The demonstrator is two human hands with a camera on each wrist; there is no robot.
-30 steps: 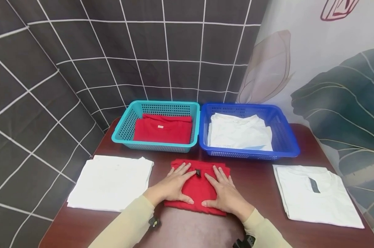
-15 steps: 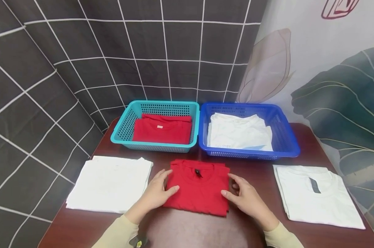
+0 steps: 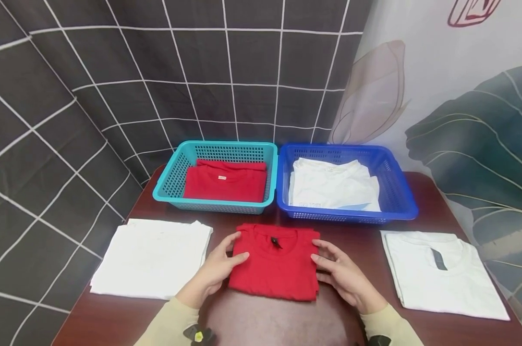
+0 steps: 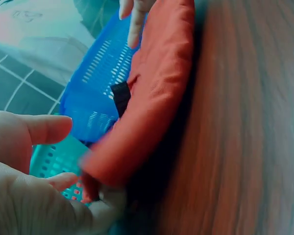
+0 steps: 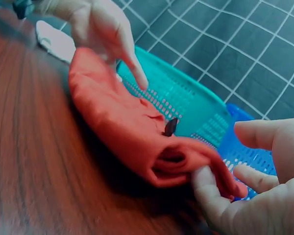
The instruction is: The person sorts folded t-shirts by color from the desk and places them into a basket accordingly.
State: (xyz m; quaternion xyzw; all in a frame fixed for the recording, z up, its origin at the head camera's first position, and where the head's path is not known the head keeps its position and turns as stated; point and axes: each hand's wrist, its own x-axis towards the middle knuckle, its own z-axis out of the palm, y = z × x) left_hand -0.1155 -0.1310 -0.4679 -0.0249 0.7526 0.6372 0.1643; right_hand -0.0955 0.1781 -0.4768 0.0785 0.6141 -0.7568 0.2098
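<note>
A folded red T-shirt (image 3: 274, 269) lies on the table, its collar and dark label toward the baskets. At its left side is my left hand (image 3: 217, 264), at its right side my right hand (image 3: 343, 274). In the left wrist view, fingertips reach beneath the shirt's side edge while the left thumb (image 4: 49, 128) is raised off the cloth. The right wrist view has fingers (image 5: 204, 183) touching the folded side edge, with the right thumb (image 5: 257, 133) apart from it. Some fingertips are hidden by the cloth.
Behind the shirt stand a teal basket (image 3: 219, 207) with folded red clothing and a blue basket (image 3: 405, 192) with folded white clothing. A folded white garment (image 3: 152, 259) lies left on the table (image 3: 278, 322), and a folded white T-shirt (image 3: 446, 283) lies right.
Both hands have lifted off the top of the red T-shirt, where they lay flat, and moved apart to its two sides. Over the last half second they have shifted only slightly at the edges.
</note>
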